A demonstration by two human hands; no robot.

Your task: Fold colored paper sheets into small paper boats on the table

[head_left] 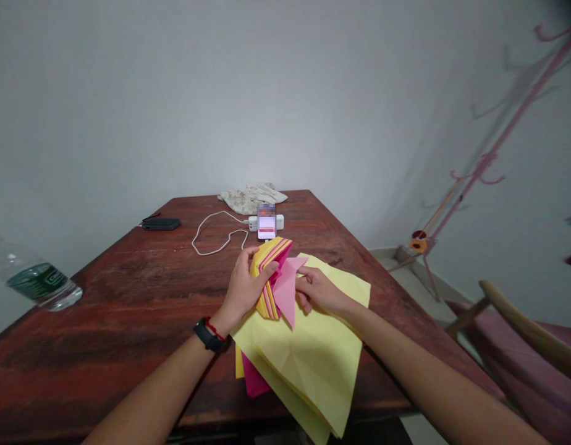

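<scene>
My left hand (246, 281) is closed round a folded yellow and magenta paper piece (268, 303), its thumb pressing on the inner side. A pointed light pink paper (286, 289) sticks out of that piece to the right. Beside the pink paper, my right hand (316, 289) has its fingers bent, the index finger near the upper pink point; whether it grips the paper is hard to tell. Underneath both hands lie pale yellow sheets (308, 364), reaching over the table's front edge. Part of a magenta sheet (254, 378) shows below them.
On the brown wooden table (128, 309) are a phone (267, 222) with a white cable (197, 235), a black case (161, 224), a cloth (241, 200) and, at left, a water bottle (42, 281). A chair (512, 346) and pink rack (487, 161) stand at right.
</scene>
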